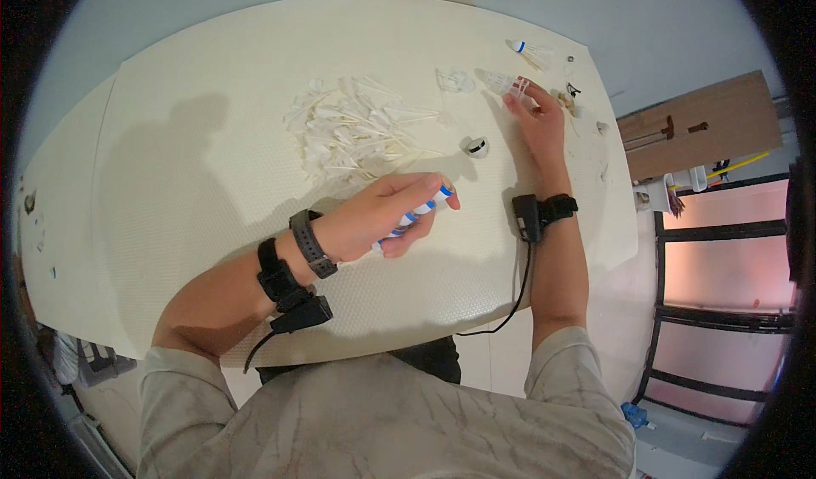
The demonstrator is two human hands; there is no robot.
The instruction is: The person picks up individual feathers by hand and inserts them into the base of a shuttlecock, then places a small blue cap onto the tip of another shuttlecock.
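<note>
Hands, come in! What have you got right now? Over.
Left hand shut on white tube with blue bands. Right hand touching white feather shuttlecock. Pile of loose white feathers between them.

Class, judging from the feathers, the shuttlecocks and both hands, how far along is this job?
Done, apparently: a heap of loose white feathers lies on the cream table. In hand: the left hand grips a white tube with blue bands; the right hand touches a clear-skirted shuttlecock. Left: a white feathered shuttlecock with a blue band sits untouched.
</note>
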